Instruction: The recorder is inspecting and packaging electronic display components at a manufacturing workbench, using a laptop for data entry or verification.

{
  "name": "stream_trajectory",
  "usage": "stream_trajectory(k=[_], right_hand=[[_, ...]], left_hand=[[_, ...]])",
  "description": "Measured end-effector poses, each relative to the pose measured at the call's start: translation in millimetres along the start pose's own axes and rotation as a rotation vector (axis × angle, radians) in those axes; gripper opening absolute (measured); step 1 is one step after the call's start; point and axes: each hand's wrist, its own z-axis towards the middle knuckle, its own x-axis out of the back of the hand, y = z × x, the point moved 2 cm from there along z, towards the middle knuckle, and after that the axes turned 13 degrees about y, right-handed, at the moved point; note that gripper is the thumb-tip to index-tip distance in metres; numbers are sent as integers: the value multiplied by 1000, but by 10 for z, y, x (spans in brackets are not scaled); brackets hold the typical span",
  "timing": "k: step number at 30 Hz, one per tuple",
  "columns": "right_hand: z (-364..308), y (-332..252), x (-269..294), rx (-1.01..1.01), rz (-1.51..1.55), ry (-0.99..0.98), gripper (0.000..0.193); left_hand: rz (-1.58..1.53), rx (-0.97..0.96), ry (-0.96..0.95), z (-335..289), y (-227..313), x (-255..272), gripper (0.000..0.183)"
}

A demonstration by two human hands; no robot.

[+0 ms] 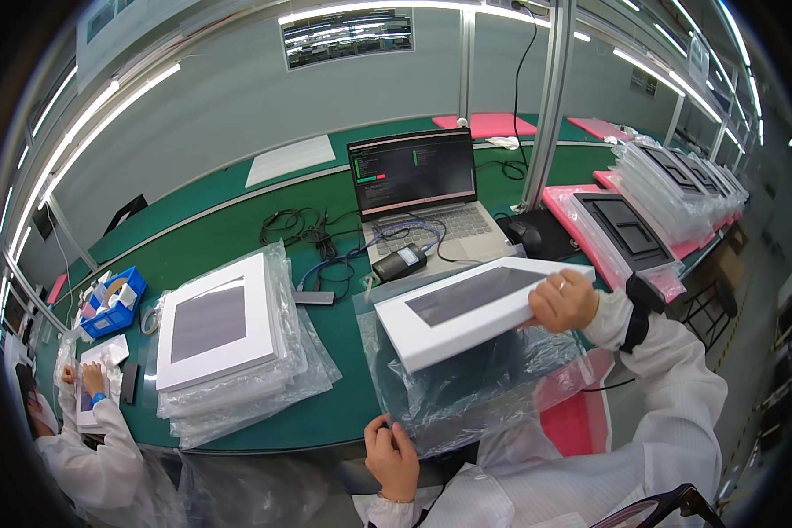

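Note:
My right hand (pixel 563 301) is closed on the right end of a white-framed panel (pixel 396 339) with a dark screen, tilted above the table edge. Beneath it spreads a transparent plastic bag (pixel 466 396). At the bag's near left corner, my left hand (pixel 392 458) pinches the plastic between thumb and fingers. The panel lies over the bag, and I cannot tell whether any of it is inside. To the left rests a stack of similar white-framed panels (pixel 260 339) in plastic bags, with an unwrapped-looking face on top.
Behind the panel stand an open laptop (pixel 422 189), a black adapter box (pixel 399 262) and tangled cables (pixel 299 227). Black-framed panels (pixel 629 231) in plastic lie on pink foam at right. At far left are a blue bin (pixel 114 304) and a co-worker's hands (pixel 91 378). A metal post (pixel 550 106) rises behind.

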Motion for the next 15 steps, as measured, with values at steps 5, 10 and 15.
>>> stream_trajectory(k=[5, 10, 15], right_hand=[[-4, 429, 5, -238, 32, 24, 47], [-356, 629, 429, -944, 154, 161, 45], [-690, 249, 495, -1667, 625, 380, 49]], left_hand=[[-11, 59, -7, -22, -17, 13, 23], [-5, 0, -14, -31, -80, 22, 22], [-50, 62, -67, 14, 20, 59, 23]])
